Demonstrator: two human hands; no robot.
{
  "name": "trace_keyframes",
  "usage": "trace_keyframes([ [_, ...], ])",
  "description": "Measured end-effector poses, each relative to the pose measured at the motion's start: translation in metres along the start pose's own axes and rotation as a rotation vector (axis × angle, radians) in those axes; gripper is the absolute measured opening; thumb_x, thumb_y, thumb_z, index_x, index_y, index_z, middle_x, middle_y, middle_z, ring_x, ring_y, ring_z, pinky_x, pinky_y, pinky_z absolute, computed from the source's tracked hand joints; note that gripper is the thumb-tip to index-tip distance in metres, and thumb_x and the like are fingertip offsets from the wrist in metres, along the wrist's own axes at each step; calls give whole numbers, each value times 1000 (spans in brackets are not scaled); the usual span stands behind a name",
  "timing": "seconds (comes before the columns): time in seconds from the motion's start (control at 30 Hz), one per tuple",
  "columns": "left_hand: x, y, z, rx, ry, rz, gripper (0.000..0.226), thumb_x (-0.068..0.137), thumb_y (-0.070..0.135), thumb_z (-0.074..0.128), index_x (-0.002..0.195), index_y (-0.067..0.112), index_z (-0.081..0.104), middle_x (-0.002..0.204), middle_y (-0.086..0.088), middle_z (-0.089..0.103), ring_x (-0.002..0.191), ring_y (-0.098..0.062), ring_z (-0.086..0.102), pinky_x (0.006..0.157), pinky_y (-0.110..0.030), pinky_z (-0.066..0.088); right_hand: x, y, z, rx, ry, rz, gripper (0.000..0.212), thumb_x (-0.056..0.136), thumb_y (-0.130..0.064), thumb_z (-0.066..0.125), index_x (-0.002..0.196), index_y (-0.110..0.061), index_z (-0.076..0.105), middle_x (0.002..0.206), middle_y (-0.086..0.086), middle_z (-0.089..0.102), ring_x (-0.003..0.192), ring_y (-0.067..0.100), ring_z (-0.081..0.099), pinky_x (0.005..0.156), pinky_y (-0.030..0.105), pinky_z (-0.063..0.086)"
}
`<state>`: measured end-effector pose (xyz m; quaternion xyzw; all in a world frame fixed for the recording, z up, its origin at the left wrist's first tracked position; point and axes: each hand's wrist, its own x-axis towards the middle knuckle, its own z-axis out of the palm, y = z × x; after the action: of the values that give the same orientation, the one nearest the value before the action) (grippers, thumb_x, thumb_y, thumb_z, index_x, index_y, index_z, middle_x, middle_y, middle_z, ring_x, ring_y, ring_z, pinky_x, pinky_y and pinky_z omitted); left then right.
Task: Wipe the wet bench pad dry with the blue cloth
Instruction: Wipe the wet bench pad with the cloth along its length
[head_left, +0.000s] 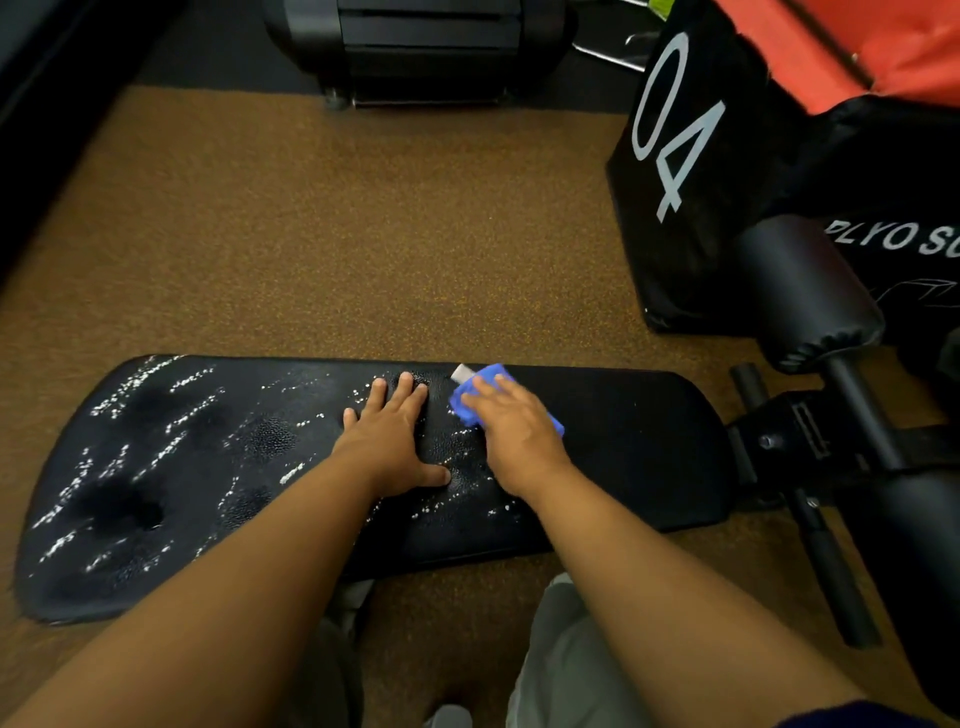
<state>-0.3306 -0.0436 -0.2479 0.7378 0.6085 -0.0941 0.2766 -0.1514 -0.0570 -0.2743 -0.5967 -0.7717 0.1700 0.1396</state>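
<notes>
Head view: a black bench pad (623, 441), beaded with water at its left and middle, is pressed by a blue cloth (475, 395) under the flattened right hand (511, 426). Just beside it, the left hand (389, 436) is laid flat, fingers spread. Brown speckled floor (337, 234) surrounds the pad.

Dim, warm indoor light falls from overhead, glinting white off droplets on the bench pad (208, 467). Corners sink into shadow; the wide lens bows the edges, and the whole frame is slightly soft.
</notes>
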Motion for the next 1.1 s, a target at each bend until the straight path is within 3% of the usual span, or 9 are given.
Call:
trace_keyframes([
  [0.1,1,-2,2,-4,1,13,121,64,62,72,151,26,-4,158,9,-16,145,-21,-17,115,-56,4,-16,35,-4,-13,13,-55,48,79,-1,49,122,-17,62,136,3,54,130,26,43,109,40,31],
  [0.27,1,-3,2,5,-4,16,120,65,63,71,151,27,-5,158,8,-17,145,-22,-18,116,-56,3,-1,25,-2,0,152,302,50,81,0,50,129,-14,55,143,5,46,136,29,32,113,35,22],
  [0.37,2,-3,3,7,0,5,121,65,62,72,151,27,-5,158,9,-17,145,-21,-18,115,-56,3,-17,5,4,78,127,73,46,74,5,53,117,-9,65,129,10,58,125,34,48,107,38,30],
  [0.47,2,-4,4,4,0,9,120,65,62,72,151,27,-6,158,8,-17,145,-21,-19,116,-56,2,-43,30,-9,19,9,-158,44,75,0,51,113,-14,67,126,5,62,121,26,52,106,32,32],
  [0.67,1,-4,3,4,-1,17,119,67,62,70,151,26,-7,158,8,-18,144,-22,-20,116,-56,1,-27,31,-5,-24,144,347,51,81,4,47,130,-12,54,142,5,46,136,28,32,112,29,19],
  [0.77,1,-3,4,8,4,10,120,66,62,71,151,26,-6,158,8,-17,145,-22,-18,115,-56,3,-53,6,7,55,116,27,48,73,2,49,116,-10,65,128,8,60,124,31,48,107,37,33],
  [0.87,1,-4,4,9,9,14,120,66,62,71,151,26,-5,158,8,-17,145,-22,-19,115,-57,2,-81,30,-7,53,0,-178,45,75,2,52,113,-16,67,128,2,60,125,20,47,108,30,30],
  [1.03,-1,-3,2,10,-1,18,118,68,62,70,151,26,-6,158,7,-18,145,-23,-20,116,-56,1,-70,26,-4,64,163,295,49,76,7,47,120,-10,63,133,8,55,131,31,41,110,31,25],
  [1.1,-1,-3,3,10,5,20,119,67,62,70,151,26,-6,158,7,-18,145,-22,-19,116,-56,2,-78,-1,7,84,131,249,51,77,7,48,122,-12,61,136,6,53,133,29,39,111,32,25],
])
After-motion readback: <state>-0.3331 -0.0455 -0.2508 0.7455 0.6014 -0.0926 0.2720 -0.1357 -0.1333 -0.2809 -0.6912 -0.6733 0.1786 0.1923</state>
